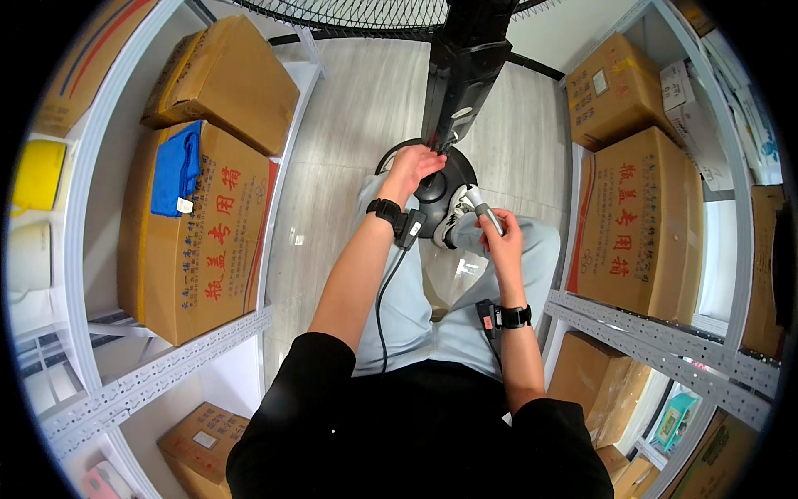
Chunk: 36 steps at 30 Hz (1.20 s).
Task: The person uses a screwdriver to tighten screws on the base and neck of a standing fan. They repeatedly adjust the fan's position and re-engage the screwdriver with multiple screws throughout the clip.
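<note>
- Left hand (pixel 410 172) is at the black fan post (pixel 467 83), grip unclear.
- Right hand (pixel 504 239) grasps a grey tool (pixel 485 210), near the post's foot.
- Cardboard boxes (pixel 199 258) stand on shelves (pixel 166 372), contents hidden; blue cloth (pixel 176 172) lies on one.

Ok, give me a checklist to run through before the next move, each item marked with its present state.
1. Grey-and-white tool held in the right hand: ok.
2. Tool's white end touching the black fan column: not ok, it is apart.
3. Left hand at the column's foot: ok.
4. Left hand's grip firm: cannot tell.
5. Round black base on the floor: ok.
6. Left wrist's cable clear of the column: ok.
</note>
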{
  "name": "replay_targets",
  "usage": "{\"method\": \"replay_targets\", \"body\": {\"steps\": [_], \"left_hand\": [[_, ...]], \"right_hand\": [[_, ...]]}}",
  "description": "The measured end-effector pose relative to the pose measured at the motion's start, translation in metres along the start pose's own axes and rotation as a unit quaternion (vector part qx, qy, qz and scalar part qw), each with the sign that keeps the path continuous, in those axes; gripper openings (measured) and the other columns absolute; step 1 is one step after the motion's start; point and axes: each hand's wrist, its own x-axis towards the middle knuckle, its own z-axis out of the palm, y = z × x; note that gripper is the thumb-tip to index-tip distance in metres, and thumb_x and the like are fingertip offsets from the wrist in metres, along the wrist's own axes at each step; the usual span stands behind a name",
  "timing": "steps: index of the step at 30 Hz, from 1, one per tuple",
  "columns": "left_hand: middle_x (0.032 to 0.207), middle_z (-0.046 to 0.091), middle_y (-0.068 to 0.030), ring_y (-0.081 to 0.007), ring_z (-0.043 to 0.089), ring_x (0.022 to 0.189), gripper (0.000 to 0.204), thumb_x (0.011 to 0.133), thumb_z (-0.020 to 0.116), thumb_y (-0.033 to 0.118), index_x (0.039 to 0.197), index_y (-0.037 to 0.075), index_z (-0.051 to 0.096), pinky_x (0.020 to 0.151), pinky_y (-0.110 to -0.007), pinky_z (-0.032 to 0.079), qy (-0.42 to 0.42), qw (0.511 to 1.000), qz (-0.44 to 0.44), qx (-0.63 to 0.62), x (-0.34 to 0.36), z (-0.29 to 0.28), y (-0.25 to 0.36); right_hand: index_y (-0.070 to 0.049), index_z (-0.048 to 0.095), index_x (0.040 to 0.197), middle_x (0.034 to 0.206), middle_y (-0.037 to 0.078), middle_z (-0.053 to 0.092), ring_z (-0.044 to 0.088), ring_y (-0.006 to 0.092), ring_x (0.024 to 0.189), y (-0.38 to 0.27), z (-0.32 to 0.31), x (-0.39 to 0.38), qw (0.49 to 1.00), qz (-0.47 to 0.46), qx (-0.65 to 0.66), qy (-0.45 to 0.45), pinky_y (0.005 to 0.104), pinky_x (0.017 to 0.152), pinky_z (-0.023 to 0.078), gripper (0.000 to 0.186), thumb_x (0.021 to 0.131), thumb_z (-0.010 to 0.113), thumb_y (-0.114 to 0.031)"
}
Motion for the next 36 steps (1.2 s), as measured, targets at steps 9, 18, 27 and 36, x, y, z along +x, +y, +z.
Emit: {"method": "replay_targets", "body": {"steps": [9,18,27,36], "left_hand": [[0.099,0.057,-0.0189,-0.0338,0.065,0.091,0.02,0.087,0.05,0.005,0.104,-0.004,0.045,0.081,-0.043,0.057,-0.001,0.998,-0.003,0.056,-0.01,0.007,0.002],[0.101,0.061,-0.0206,-0.0319,0.066,0.088,0.027,0.088,0.05,0.006,0.113,-0.001,0.041,0.08,-0.041,0.057,-0.009,0.999,-0.002,0.032,-0.002,-0.002,-0.005],[0.1,0.063,-0.0151,-0.0275,0.066,0.089,0.028,0.087,0.05,0.01,0.113,-0.001,0.051,0.08,-0.037,0.056,0.004,0.998,-0.013,0.066,-0.007,0.0,-0.003],[0.101,0.062,-0.0173,-0.029,0.066,0.089,0.024,0.089,0.049,0.007,0.112,0.0,0.045,0.079,-0.038,0.056,-0.009,0.999,0.01,0.036,-0.007,-0.006,-0.004]], "right_hand": [[-0.001,0.056,0.112,0.089,0.005,0.064,0.056,0.0067,0.069,-0.098,-0.009,-0.037,0.983,-0.177,0.031,0.033,0.0202,0.058,0.044,0.03,0.086,0.067,-0.011],[0.001,0.058,0.113,0.089,0.006,0.063,0.058,0.0086,0.076,-0.165,0.005,-0.03,0.957,-0.269,-0.044,0.103,0.0221,0.067,0.047,0.031,0.086,0.069,-0.011],[-0.001,0.062,0.111,0.083,0.006,0.066,0.06,0.0082,0.069,-0.19,0.011,-0.026,0.944,-0.288,-0.088,0.132,0.0213,0.061,0.047,0.031,0.085,0.071,-0.015],[0.0,0.061,0.111,0.085,0.005,0.064,0.061,0.0088,0.067,-0.15,-0.009,-0.046,0.963,-0.238,-0.001,0.129,0.0198,0.054,0.045,0.029,0.086,0.068,-0.013]]}}
